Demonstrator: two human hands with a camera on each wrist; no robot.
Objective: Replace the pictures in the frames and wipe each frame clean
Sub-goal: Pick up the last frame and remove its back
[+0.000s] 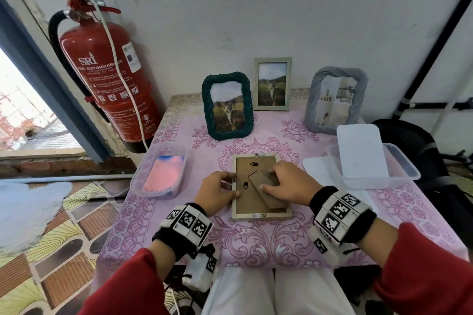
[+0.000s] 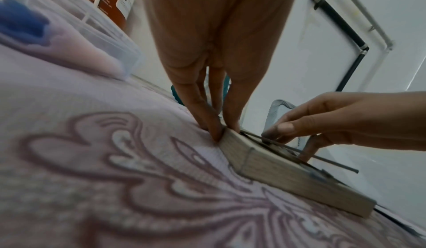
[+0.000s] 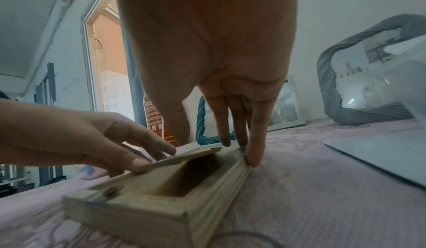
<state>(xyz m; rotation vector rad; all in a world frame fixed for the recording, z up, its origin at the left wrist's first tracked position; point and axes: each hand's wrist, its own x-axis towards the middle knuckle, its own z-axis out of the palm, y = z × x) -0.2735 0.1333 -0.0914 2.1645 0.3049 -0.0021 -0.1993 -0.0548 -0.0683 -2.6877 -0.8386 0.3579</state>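
Note:
A pale wooden picture frame (image 1: 261,215) lies face down in the middle of the table, its brown backing board (image 1: 243,202) up. The backing's stand leg (image 1: 268,197) is lifted a little off the board. My left hand (image 1: 233,186) presses with fairly straight fingers (image 2: 215,130) on the frame's left rim (image 2: 276,175). My right hand (image 1: 268,179) lies over the stand leg, thumb (image 2: 284,128) on one side and fingers on the other, pinching it. In the right wrist view its little finger (image 3: 253,159) touches the frame's outer right edge (image 3: 221,193).
Three frames stand at the back: a green rope one (image 1: 227,107), a pale one (image 1: 272,84), both with cat pictures, and a grey one (image 1: 335,100). A clear tub (image 1: 139,174) holds a pink-blue cloth (image 1: 163,174). Right, another tub (image 1: 409,174) holds white sheets. A fire extinguisher (image 1: 107,77) hangs left.

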